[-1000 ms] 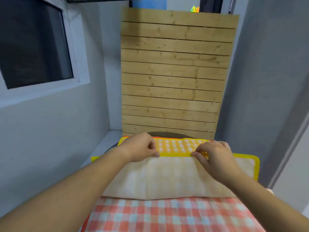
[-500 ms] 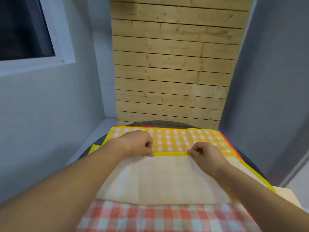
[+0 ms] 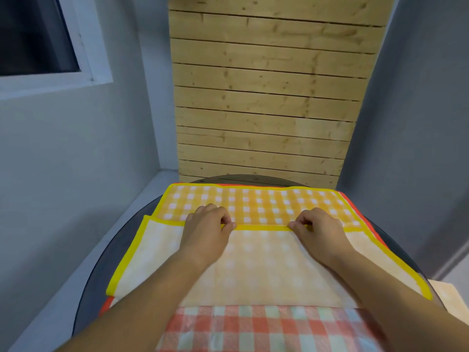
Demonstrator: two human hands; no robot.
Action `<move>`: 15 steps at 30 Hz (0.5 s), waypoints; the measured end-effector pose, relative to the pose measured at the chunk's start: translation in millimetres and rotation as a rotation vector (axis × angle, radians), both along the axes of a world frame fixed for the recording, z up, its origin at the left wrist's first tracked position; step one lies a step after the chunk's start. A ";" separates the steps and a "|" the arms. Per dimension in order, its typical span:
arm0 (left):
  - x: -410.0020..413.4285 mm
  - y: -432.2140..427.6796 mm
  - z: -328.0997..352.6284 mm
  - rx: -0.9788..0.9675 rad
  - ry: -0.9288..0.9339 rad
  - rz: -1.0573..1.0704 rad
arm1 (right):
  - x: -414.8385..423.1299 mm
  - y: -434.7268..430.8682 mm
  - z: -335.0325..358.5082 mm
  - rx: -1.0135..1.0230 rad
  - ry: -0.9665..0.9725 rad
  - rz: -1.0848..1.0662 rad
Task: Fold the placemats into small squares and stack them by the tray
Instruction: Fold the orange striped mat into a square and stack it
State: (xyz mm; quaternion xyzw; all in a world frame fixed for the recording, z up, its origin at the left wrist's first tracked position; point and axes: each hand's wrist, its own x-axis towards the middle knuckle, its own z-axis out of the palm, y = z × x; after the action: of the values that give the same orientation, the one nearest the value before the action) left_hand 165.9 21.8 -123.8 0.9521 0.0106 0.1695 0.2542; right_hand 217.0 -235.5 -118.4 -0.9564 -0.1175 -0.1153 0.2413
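A yellow checked placemat [image 3: 256, 201] with a yellow border lies on a round dark table [image 3: 127, 240]. Its near half is turned over onto itself, pale underside [image 3: 264, 265] up. My left hand [image 3: 206, 231] and my right hand [image 3: 318, 231] both pinch the folded-over yellow edge, about a hand's width apart, in the middle of the mat. A red checked placemat [image 3: 253, 329] lies underneath, showing near me and as a red border [image 3: 355, 209] at the far right.
A wooden slat panel [image 3: 269, 97] stands right behind the table. Grey walls close in on both sides, with a window [image 3: 35, 39] at the upper left. A pale folded cloth [image 3: 449, 295] peeks out at the right edge of the table.
The view has tilted down and moved closer. My hands have carried the folded edge farther over the mat and spread slightly apart, still pinching it.
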 end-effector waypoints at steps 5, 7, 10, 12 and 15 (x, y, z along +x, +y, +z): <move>3.5 1.8 0.2 -0.092 -0.010 0.015 | 3.9 -0.2 4.1 0.019 0.069 0.000; 5.0 1.7 1.4 -0.098 0.000 0.025 | 5.2 -0.3 6.5 0.014 0.084 -0.001; 6.8 2.0 2.3 -0.098 0.018 0.032 | 5.1 1.5 6.3 -0.006 0.088 -0.009; 4.9 0.2 6.2 -0.071 0.029 0.033 | 4.1 3.6 4.1 -0.014 0.063 -0.019; -4.1 -4.2 14.3 0.104 0.057 0.025 | 4.4 3.3 1.9 -0.016 0.052 -0.019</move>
State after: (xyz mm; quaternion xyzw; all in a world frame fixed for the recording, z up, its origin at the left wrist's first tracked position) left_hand 161.8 17.6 -109.5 0.9683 0.0211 0.1456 0.2018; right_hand 221.4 -232.2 -116.5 -0.9620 -0.1033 -0.0919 0.2354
